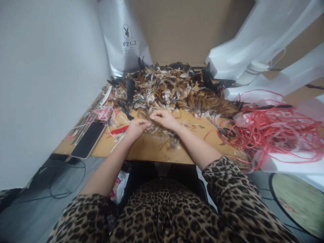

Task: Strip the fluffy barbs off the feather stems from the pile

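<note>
The left hand (pixel 138 129) and right hand (pixel 163 118) come together over the middle of the yellowish-brown tabletop (pixel 141 150), fingers bent into narrow pinches, likely for fine control; whether they grip anything is too small to tell. The broad heap of brown, black and white feathers (pixel 169 84) spreads just beyond, seemingly for short reaches. A dark flat phone (pixel 88 140) at left and dark-handled metal scissors (pixel 229 132) beside tangled red plastic string (pixel 273 131) at right apparently leave the forearms room.
</note>
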Motion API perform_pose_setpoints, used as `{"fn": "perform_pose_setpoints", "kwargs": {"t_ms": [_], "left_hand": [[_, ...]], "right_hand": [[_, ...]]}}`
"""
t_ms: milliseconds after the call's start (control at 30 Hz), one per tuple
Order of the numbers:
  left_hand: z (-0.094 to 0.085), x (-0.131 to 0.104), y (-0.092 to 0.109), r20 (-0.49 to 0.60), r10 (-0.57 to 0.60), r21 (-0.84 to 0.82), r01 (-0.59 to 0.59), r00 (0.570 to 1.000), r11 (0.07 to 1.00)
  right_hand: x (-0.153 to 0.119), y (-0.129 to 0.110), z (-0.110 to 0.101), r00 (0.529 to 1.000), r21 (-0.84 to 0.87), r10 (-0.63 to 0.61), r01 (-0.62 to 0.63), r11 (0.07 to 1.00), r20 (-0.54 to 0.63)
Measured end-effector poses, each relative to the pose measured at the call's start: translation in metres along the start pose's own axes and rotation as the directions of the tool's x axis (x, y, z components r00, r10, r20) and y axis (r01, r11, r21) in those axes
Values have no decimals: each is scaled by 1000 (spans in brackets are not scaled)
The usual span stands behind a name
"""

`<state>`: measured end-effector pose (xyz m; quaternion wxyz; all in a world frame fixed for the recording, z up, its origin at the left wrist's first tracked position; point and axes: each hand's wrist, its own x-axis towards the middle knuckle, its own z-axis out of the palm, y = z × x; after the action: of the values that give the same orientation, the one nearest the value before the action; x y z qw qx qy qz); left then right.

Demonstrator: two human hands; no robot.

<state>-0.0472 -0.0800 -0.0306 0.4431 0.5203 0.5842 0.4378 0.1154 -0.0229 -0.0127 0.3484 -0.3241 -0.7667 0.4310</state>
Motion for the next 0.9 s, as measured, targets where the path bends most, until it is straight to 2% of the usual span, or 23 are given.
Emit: {"fn": "perform_pose_setpoints", "kwargs": {"t_ms": [133,267,433,533,700,900], "left_hand": [[-7,1,-4,55,6,12,-6,998,1000],[-8,0,-5,112,34,8,-35,993,999],[-8,-1,-5,156,24,8,-25,988,1000],[-9,-1,-3,144,2,-12,-1,990,1000],[-11,2,-3,83,-25,-132,35,996,991],[-16,8,-9,56,-123,-288,134,991,948]], "right_hand": [[-1,4,-5,988,-153,-150,154,976,39],[-6,0,1,961,-338,-260,277,899,96],[-7,-2,5,952,-475,-276,306,825,134],[-6,2,5,956,-450,-269,292,844,115],[-4,6,4,961,-306,-265,277,911,81],[-5,6,5,957,-241,-262,285,928,123]]}}
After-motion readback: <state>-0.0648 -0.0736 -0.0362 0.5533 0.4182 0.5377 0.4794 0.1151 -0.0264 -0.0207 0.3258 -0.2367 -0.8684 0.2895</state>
